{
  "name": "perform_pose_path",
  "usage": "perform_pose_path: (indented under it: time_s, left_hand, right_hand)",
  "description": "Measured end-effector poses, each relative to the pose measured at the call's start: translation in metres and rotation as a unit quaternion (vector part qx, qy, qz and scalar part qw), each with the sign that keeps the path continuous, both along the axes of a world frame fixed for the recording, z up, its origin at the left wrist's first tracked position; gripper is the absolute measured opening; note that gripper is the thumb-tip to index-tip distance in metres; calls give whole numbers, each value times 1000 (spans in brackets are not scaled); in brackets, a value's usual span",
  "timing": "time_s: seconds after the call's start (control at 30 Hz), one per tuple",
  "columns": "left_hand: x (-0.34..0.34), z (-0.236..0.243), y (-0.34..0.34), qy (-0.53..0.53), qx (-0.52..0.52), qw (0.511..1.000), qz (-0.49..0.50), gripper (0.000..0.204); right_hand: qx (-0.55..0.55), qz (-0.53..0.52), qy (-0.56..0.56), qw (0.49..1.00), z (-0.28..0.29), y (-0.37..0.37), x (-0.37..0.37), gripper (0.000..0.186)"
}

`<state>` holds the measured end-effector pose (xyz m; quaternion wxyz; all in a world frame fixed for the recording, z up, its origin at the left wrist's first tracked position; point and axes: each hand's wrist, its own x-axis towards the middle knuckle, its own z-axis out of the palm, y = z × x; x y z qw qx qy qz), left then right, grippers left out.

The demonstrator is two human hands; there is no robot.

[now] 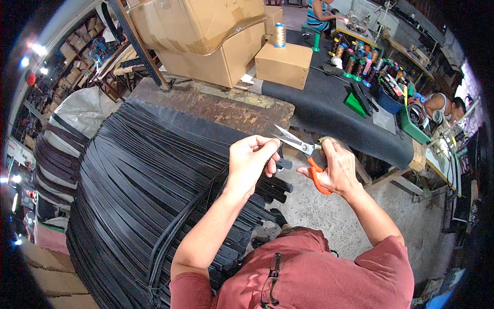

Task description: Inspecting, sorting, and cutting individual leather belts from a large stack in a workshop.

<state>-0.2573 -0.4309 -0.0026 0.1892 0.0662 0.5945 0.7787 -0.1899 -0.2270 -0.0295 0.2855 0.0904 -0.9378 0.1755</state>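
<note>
My left hand (252, 162) is closed, thumb against fingers, on a black strap (283, 164) whose short end sticks out toward the right. Opposite it, my right hand (337, 169) grips scissors (318, 177) with orange handles. Their metal blades point up and left, slightly parted, just beyond my left fingertips. Something small and brownish shows at the right index finger, too unclear to name. Below and left of my hands, many long black strips (139, 170) lie side by side in a wide pile, with a looser bundle (170, 234) across them.
Cardboard boxes (226, 59) stand on a worn wooden table (221, 105) ahead, one topped by a thread spool (279, 35). Black sheet material (339, 121) covers the table at right, with more spools and a green bin (416, 125). Two people (320, 15) sit farther off. Concrete floor (329, 216) shows below.
</note>
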Motion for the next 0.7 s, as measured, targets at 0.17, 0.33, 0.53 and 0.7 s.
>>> perform_pose_path:
  time_s: [0.17,0.33,0.53,0.7]
  left_hand:
    - [-1,-1,1,-3,4,1000,0,12]
    - [-1,0,3,-9,0,1000,-2,13]
    - [-2,0,8,-9,0,1000,-7,13]
    - [-2,-2,10,-10,-1,1000,-12,13]
  right_hand:
    - [0,-4,6,1000,-1,2,1,62]
    - [11,-28,-46,999,2,3,4,63]
    - [-4,-21,14,1000,-6,9,5,60]
    - [9,-45,-60,997,-7,13,9,58]
